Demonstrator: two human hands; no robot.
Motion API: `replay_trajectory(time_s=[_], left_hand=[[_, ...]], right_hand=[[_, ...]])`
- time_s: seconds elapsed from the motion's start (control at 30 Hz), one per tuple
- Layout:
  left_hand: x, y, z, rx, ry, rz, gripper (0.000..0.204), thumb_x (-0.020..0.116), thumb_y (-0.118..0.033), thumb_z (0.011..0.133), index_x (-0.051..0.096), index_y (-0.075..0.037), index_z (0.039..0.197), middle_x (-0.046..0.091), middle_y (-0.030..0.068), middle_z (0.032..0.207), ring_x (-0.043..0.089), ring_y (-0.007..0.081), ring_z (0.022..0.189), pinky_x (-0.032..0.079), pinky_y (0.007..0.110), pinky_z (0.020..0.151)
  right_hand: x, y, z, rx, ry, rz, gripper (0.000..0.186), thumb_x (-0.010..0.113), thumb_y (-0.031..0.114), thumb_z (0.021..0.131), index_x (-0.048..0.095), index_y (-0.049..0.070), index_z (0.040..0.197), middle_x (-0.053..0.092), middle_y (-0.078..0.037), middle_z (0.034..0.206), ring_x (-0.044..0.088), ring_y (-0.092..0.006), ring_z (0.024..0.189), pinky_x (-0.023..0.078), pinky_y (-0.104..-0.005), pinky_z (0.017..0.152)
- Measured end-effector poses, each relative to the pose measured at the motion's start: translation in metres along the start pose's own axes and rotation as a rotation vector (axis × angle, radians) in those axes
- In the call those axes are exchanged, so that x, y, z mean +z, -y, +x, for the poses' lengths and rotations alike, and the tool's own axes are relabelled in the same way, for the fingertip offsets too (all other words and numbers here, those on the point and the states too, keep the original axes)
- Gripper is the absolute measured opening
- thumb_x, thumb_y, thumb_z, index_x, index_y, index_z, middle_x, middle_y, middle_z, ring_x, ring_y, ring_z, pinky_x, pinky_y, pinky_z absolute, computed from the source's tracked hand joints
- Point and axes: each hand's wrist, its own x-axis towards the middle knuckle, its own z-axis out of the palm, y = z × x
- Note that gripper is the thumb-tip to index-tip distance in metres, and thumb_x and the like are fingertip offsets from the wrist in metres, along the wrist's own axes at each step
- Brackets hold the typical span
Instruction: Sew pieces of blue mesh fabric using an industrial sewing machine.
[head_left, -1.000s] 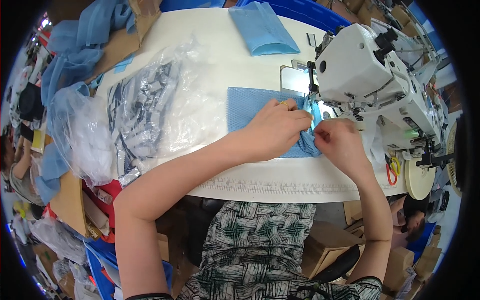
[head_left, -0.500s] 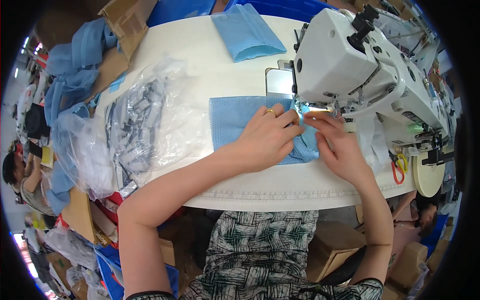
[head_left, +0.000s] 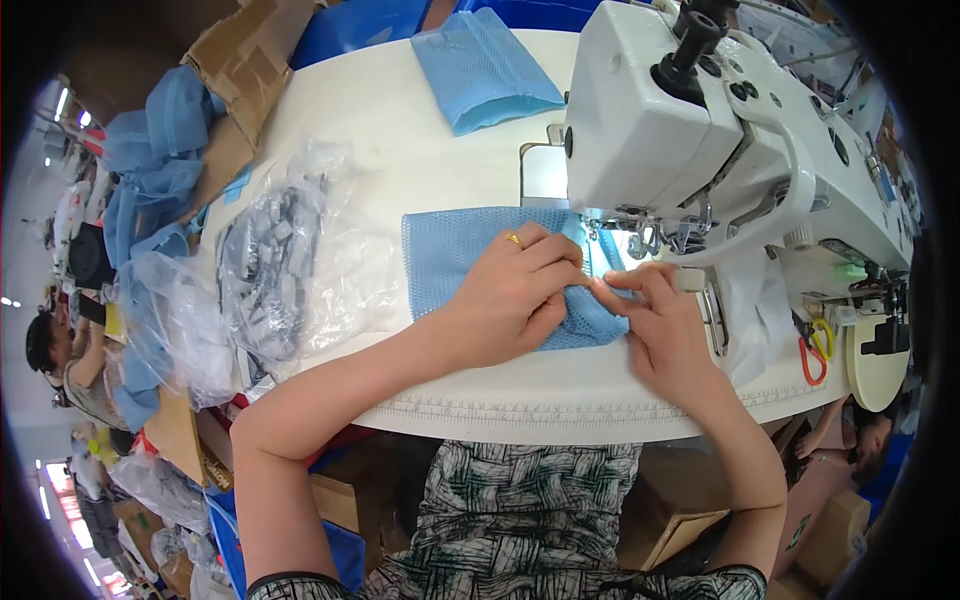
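**Mesh cloth lined up sideways under the needle**

Mesh cloth [head_left: 455, 262] was lying flat on the white table [head_left: 400, 120], its long side running left to right, with the right end tucked in under the head of the sewing machine [head_left: 700, 130]. So from the person's seat the free bulk of it stretched away to the left, and the working end sat right at the needle, dead ahead of both hands.

Left hand [head_left: 515, 300] was on top of the cloth, palm down, fingers curled and pressing a folded edge toward the needle. It had a ring on one finger. Right hand [head_left: 665, 330] came in from the other side, fingertips meeting the left's, pinching the same folded bit just in front of the presser foot. Both hands were touching each other there, neither one spread out.

Left hand covered more of the cloth; right one was nearer the machine body.

Off to the left sat a clear plastic bag [head_left: 290, 270] of grey parts, well apart from the hands. Another blue mesh piece [head_left: 485, 65] lay at the far side of the table.
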Motion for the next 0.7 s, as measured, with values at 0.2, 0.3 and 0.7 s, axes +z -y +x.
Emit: replay_trajectory(time_s=[0.2,0.3,0.7], left_hand=[[0.001,-0.011,0.004,-0.065,-0.016,0.149,0.037,0.064,0.000,0.083,0.070,-0.004,0.119,0.062,0.0130,0.125,0.059,0.0326,0.111,0.045,0.045,0.096],[0.001,-0.011,0.003,-0.064,0.005,0.162,0.038,0.064,-0.001,0.083,0.070,-0.004,0.121,0.061,0.0140,0.126,0.058,0.0338,0.111,0.045,0.045,0.097],[0.001,0.006,0.006,0.014,-0.056,0.106,0.032,0.068,-0.003,0.078,0.076,-0.007,0.109,0.062,0.0128,0.121,0.059,0.0315,0.110,0.047,0.044,0.093]], right_hand=[[0.002,-0.002,-0.001,0.000,-0.023,-0.014,0.058,0.064,-0.006,0.075,0.072,0.010,0.131,0.066,-0.006,0.122,0.059,-0.0305,0.109,0.043,-0.0464,0.093],[0.003,-0.002,-0.002,0.003,-0.029,0.013,0.057,0.064,-0.005,0.075,0.072,0.010,0.130,0.065,-0.006,0.121,0.058,-0.0322,0.109,0.044,-0.0476,0.093],[0.006,-0.002,0.000,-0.035,-0.061,-0.007,0.056,0.065,-0.003,0.072,0.072,0.006,0.127,0.065,-0.005,0.116,0.059,-0.0322,0.104,0.045,-0.0456,0.088]])
